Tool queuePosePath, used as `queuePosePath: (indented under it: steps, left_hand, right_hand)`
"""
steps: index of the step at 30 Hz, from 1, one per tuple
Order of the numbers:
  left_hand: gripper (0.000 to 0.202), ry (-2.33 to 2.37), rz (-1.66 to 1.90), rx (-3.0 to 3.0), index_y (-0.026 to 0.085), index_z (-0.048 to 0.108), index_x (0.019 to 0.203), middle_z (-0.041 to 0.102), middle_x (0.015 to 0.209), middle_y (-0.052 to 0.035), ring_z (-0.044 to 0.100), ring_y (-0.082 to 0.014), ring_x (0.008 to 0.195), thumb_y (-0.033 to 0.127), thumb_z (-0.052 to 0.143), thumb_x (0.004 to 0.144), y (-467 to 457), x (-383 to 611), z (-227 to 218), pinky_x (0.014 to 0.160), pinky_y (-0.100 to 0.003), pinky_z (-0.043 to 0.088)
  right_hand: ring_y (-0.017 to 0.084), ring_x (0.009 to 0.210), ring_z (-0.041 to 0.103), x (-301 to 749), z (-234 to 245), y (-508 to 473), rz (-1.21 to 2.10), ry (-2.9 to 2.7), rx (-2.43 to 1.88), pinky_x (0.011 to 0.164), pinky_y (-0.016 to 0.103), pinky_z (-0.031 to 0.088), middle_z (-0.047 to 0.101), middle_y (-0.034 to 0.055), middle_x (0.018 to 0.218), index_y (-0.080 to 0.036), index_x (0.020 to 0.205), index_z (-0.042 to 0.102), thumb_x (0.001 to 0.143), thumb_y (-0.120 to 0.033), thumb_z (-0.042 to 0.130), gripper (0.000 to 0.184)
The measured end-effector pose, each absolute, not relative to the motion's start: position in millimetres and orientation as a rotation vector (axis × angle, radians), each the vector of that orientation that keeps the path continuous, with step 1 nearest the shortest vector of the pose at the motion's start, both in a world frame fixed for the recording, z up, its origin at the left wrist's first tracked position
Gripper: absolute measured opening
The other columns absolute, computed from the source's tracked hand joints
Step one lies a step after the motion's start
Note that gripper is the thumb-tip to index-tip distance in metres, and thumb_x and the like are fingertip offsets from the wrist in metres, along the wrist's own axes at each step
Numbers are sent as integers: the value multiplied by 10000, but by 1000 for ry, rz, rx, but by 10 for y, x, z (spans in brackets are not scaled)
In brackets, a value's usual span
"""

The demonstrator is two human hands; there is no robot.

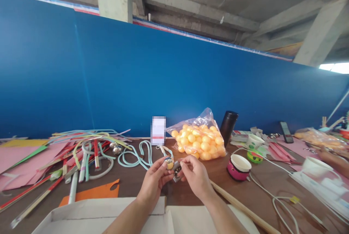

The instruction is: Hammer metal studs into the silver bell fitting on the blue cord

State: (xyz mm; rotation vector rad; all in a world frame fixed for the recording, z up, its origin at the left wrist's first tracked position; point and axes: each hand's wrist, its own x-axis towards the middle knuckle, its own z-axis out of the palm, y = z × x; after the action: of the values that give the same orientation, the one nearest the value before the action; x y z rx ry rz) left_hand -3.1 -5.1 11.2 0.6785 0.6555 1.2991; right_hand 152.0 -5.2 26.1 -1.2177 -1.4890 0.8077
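My left hand (155, 181) is raised over the brown table (207, 183), its fingers pinched round a small yellowish ball (169, 162) with a pale cord running off its top. Close beside it, my right hand (195, 176) is closed on a small dark-and-silver metal piece (177, 171); what that piece is I cannot make out. The two hands nearly touch. Just behind them lies a clear plastic bag of orange ping-pong balls (198, 138).
Coloured paper strips, sticks and pink sheets (54, 154) crowd the left side, with light-blue cords (136, 154) nearer the centre. A black cylinder (228, 126), a pink cup (238, 166), white cables and a wooden stick (240, 205) lie to the right. Another person's arm (334, 159) reaches in at far right. A blue wall stands behind.
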Motion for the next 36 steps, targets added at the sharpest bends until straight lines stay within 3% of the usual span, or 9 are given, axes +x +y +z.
queuePosePath:
  steps: [9,17,36]
  left_hand:
    - [393,600,1272,699,124,605,1099,713,931,-119,675,-184,785,294,681,753,-60,-41,120,768,-307,528]
    - [381,597,1271,717,137,614,1087,705,965,-121,676,-184,799,306,680,752,-76,-43,117,785,-309,522]
    - [342,609,1257,735,137,619,1059,683,930,-93,646,-148,732,293,673,760,-80,-25,128,724,-283,528]
  right_hand:
    - [109,473,571,1409,372,-146,1089,-1293,-1026,510,245,521,616,-15,562,-156,758,566,769,-420,645,275]
    - [98,595,607,1426,410,-208,1387,-1125,-917,610,218,505,651,11,693,-139,824,618,753,-407,687,286]
    - [51,494,502,1344,317,-218,1427,-1119,-847,470,165,466,574,-26,653,-155,799,581,805,-391,638,243]
